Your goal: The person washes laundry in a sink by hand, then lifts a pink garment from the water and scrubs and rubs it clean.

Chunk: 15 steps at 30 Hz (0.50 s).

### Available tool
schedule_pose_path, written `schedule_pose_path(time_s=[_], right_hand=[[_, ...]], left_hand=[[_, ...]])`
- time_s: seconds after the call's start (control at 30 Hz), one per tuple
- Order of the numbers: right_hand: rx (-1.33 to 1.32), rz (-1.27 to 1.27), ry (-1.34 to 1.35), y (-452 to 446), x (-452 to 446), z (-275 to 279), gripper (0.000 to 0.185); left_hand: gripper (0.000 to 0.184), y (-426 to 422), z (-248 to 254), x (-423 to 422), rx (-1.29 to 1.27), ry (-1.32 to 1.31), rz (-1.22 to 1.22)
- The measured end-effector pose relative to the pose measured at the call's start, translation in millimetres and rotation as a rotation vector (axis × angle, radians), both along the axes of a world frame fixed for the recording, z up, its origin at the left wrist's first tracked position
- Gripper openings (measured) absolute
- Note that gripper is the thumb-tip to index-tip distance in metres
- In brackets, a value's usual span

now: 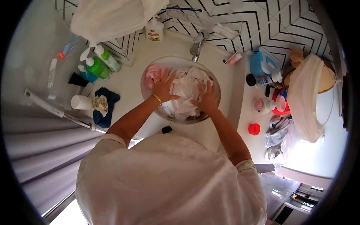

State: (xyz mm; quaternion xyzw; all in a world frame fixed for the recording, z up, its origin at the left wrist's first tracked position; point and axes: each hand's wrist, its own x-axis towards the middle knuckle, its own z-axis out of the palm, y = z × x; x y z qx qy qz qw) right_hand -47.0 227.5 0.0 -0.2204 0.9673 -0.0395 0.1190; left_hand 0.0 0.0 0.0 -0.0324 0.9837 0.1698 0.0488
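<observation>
A round sink (150, 61) holds a heap of white cloth (185, 84) and, at its left side, a bunched pink cloth (152, 76). My left hand (164, 90) lies on the left part of the heap, fingers spread, close beside the pink cloth; a gold bangle circles that wrist. On the right part of the white cloth rests my right hand (207, 98), its fingers also apart. Both hands press or touch the cloth from above without visibly gripping it. Behind the sink stands a chrome faucet (198, 45).
Left of the sink are pump bottles (98, 67), a white cup (81, 102) and a dark blue cloth (106, 108). A soap bottle (154, 30) stands at the back. On the right are a blue container (264, 63), a white bottle (263, 106) and a red cap (254, 129).
</observation>
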Motion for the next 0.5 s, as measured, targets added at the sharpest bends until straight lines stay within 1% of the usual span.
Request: schedule_pose_path(time_s=[0.07,0.1,0.13,0.17,0.23,0.27,0.37,0.47,0.5], right_hand=[[0.111,-0.001,-0.033,-5.4,22.0,11.2,0.096],[0.108,0.042,-0.015,-31.0,-34.4,-1.3,0.096],[0.132,0.089,-0.051,-28.9,-26.5,-4.8,0.095],[0.14,0.131,-0.028,-33.5,-44.7,-6.7,0.095],[0.169,0.183,-0.063,-32.2,-43.4,-23.1,0.094],[0.177,0.211,-0.052,-34.0,-55.6,-30.1,0.094],[0.101,0.183,-0.174,-34.6,-64.7,-61.1,0.094],[0.209,0.232,-0.186,-41.4,-72.0,-72.7,0.092],[0.198,0.233,-0.205,-42.9,-73.5,-79.4,0.09]], left_hand=[[0.109,5.4,-17.3,20.0,0.051,-0.063,0.037],[0.109,-20.3,-44.9,-35.7,0.072,0.009,0.0],[0.109,-18.2,-65.6,-23.3,0.124,0.029,-0.032],[0.109,-23.5,-81.5,-41.6,0.155,0.108,-0.068],[0.11,-13.5,-66.1,-40.4,0.046,-0.083,-0.09],[0.11,-11.4,-59.8,-54.9,-0.017,-0.152,-0.1],[0.11,-10.0,-74.8,-65.5,-0.071,-0.249,-0.151],[0.109,-10.8,-90.1,-69.8,-0.135,-0.302,-0.169],[0.105,-12.2,-92.1,-71.5,-0.131,-0.345,-0.174]])
